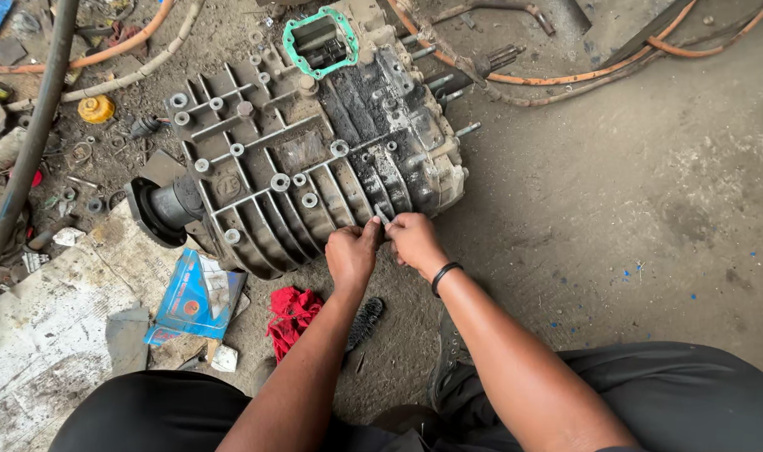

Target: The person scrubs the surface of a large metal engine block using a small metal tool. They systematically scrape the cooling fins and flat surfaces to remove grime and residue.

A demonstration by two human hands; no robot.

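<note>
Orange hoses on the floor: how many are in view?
2. One orange hose runs along the top left; another curves from behind the gearbox to the top right. Parts may be hidden under clutter.

Person seen from above. Both forearms are bare from elbow to wrist, with no sleeves in view. The left hand is ungloved and carries no ring or band. The right hand is likewise ungloved; a thin black band circles its wrist. Legs are clothed in dark grey, near-black trousers of plain fabric, creased at the knees. A dark, dust-marked shoe shows between the legs.
</note>
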